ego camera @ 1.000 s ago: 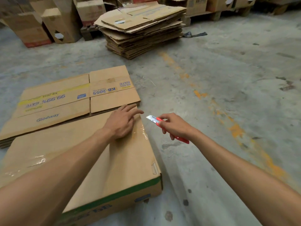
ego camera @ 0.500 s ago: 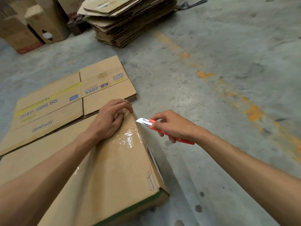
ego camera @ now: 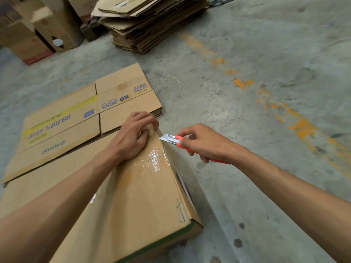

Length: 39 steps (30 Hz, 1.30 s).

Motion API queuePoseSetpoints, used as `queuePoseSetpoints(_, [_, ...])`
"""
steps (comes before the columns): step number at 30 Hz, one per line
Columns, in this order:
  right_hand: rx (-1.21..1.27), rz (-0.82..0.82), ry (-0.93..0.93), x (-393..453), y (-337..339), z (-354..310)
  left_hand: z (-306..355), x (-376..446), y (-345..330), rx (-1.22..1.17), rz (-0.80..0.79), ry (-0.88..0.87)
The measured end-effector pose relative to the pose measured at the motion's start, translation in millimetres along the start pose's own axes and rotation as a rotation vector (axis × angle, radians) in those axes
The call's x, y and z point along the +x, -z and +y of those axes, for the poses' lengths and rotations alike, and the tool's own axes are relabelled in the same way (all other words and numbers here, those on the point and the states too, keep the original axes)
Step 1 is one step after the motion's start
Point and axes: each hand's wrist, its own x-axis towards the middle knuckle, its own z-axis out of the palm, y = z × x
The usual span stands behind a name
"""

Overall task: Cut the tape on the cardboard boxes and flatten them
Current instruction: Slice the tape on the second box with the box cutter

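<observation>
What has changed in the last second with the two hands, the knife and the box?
The left hand went from lying flat on the box to curling its fingers over the far corner. The right hand brought the red knife closer, so the blade tip now meets the taped edge. The knife grip and the flattened cartons are unchanged.

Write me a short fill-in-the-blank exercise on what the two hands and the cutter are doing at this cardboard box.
1. The right hand grips a utility knife whose handle is ____.
2. The left hand holds the box at its far ____.
3. The knife's blade points toward the ____ hand.
4. Clear ____ shines on the box beside the left wrist.

Missing words: red; corner; left; tape
</observation>
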Motion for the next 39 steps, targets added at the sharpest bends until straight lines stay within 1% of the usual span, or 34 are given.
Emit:
queuePoseSetpoints(7, [-0.002, 0.021, -0.010, -2, 0, 0, -3, 4, -3, 0.001, -0.007, -0.033])
queuePoseSetpoints(17, [-0.070, 0.015, -0.015, -2, 3, -5, -12, 12, -8, 0.038, -0.097, -0.070])
queuePoseSetpoints(24, [-0.073, 0.026, -0.017, -1, 0, -4, -11, 20, -10, -0.036, -0.160, -0.092])
queuePoseSetpoints(28, [-0.059, 0.067, 0.014, 0, 4, -6, -13, 19, -11, -0.056, -0.148, -0.081])
queuePoseSetpoints(33, [-0.178, 0.047, 0.005, 3, 2, -11, -12, 19, -12, -0.064, -0.128, -0.078])
queuePoseSetpoints(39, [-0.133, 0.037, -0.008, 3, 2, -11, -14, 18, -12, -0.049, -0.113, -0.087])
